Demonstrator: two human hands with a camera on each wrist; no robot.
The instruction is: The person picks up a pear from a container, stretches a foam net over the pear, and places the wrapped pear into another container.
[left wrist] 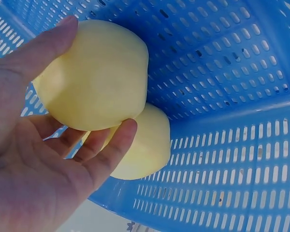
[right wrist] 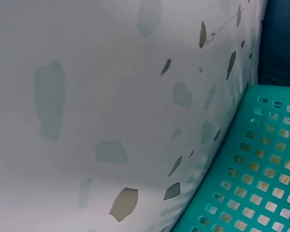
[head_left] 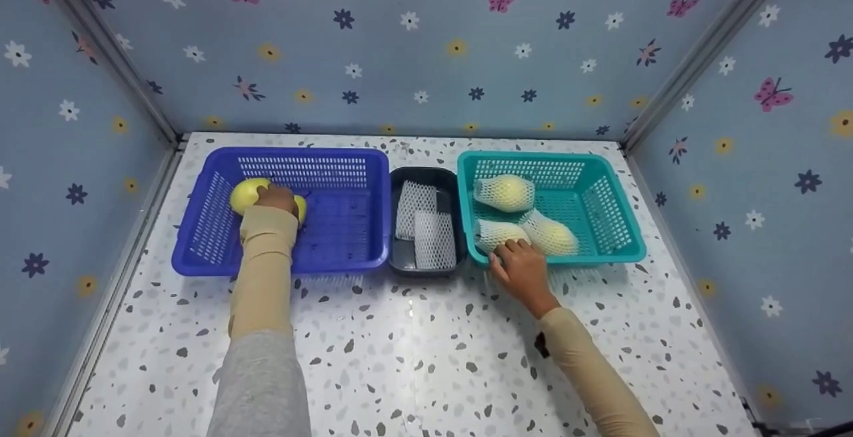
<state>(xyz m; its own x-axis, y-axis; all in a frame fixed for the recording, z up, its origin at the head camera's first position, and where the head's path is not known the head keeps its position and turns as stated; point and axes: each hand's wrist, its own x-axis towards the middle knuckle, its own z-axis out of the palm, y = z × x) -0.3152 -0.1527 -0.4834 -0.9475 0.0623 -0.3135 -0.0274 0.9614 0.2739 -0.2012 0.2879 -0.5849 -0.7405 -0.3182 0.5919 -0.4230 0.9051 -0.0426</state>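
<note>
Yellow fruit point(left wrist: 96, 72) is in the blue basket point(head_left: 313, 152), gripped in the fingers of the left hand point(head_left: 275, 199), beside a second fruit point(left wrist: 147, 150). The right hand point(head_left: 523, 270) is at the green basket point(head_left: 603, 260), by a netted fruit point(head_left: 491, 232); I cannot tell if its fingers grip. A black box point(head_left: 404, 256) holds nets point(head_left: 434, 244).

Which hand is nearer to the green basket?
Right. The right hand is at the near rim of the green basket; the left hand is in the purple basket, holding a yellow fruit, beyond the dark tray.
</note>
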